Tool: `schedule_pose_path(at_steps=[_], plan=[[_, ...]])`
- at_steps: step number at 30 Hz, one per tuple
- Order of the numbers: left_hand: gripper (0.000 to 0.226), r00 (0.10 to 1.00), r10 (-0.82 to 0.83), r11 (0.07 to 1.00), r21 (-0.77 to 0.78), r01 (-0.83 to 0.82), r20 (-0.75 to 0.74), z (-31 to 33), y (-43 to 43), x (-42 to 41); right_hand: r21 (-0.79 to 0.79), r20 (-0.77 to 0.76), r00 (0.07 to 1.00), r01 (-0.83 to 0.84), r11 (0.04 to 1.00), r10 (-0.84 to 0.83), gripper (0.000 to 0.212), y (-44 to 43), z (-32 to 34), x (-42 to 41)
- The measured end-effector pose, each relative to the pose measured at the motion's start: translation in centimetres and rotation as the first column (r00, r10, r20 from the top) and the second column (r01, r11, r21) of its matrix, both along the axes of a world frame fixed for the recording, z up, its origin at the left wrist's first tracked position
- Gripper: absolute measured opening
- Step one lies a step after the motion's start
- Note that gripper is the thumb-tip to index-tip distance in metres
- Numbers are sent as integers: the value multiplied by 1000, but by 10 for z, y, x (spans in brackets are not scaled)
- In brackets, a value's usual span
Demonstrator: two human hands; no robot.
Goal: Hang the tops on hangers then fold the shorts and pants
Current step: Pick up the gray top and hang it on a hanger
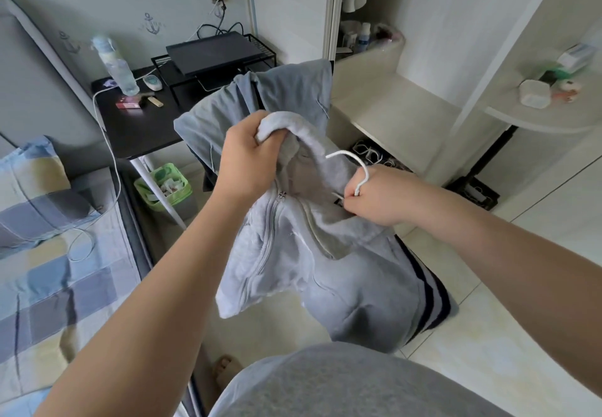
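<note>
Hoodie (325, 273): grey, zip-fronted, held in mid-air; long axis vertical, hood up, hem toward the floor.
Left hand (250, 159): clenched round the bunched hood edge.
Right hand (381, 195): grasping the white hanger (355, 165) at the collar, hook pointing up.
Behind: blue-grey garment (286, 90), draped.
Left: black tabletop (146, 129), bottle (117, 67); green bin (163, 185) below.

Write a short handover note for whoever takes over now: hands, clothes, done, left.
Left hand grips the hood of the grey zip hoodie, held up in the air.
Right hand holds the white hanger at its hook, at the hoodie's neck; the hanger's arms are hidden.
Blue-grey clothes lie draped behind the hoodie.
Done: hanger brought to the neck only.
Left: seat the hanger, hang the hoodie, then the other tops, then fold shorts and pants.
</note>
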State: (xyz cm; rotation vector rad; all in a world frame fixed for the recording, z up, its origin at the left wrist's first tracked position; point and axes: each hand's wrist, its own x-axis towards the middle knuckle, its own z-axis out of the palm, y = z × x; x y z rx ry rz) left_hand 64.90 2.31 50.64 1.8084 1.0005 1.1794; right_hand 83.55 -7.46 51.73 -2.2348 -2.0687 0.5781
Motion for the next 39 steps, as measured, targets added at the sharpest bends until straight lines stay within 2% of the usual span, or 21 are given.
schedule_pose_path(at_steps=[4,5,8,12,16,18,19,21,23,25,29,32,33,35,39], plan=[[15,983,-124,992,6,126,-136,1,1,-5,186,-156,988,19,982,10,23,12,22,-4],[15,980,-139,990,1,140,-145,-1,2,-7,170,-162,986,-1,985,29,23,13,24,-8],[16,974,-159,987,-28,157,-161,-6,0,-14,-5,-91,993,-81,997,80,26,20,20,-17],[21,969,-165,986,-55,157,-186,-9,-2,-24,135,-181,977,-87,987,111,30,29,23,-13],[13,940,-237,964,-179,197,-244,-13,-2,-36,119,-272,956,-76,990,106,31,31,25,-10],[6,947,-243,949,-253,188,-209,-18,-3,-41,138,-320,942,-59,989,101,31,32,26,-6],[10,958,-203,959,-238,152,-204,-22,-3,-44,140,-328,938,-72,988,115,31,32,27,-4],[32,933,-109,994,-52,97,-343,-25,-4,-48,141,-334,928,-122,982,163,31,31,28,-4],[51,858,-76,972,154,177,-508,-24,-5,-45,167,-342,915,-166,972,215,31,31,29,-3],[46,821,-106,944,203,260,-560,-21,-4,-38,193,-349,903,-191,963,249,33,32,29,0],[27,907,-114,964,177,200,-406,-21,-7,-25,256,-414,878,-141,956,241,32,29,19,9],[18,948,-34,980,176,94,-316,-24,-10,-22,335,-527,833,21,942,169,7,21,7,28],[17,955,-6,984,167,58,-297,-25,-10,-23,335,-534,833,54,941,142,4,17,3,35],[15,965,54,990,143,-17,-258,-27,-6,-28,311,-531,843,98,946,87,13,7,-8,53],[13,969,127,989,105,-107,-212,-27,0,-35,234,-525,850,179,956,-31,15,-9,-25,74]])
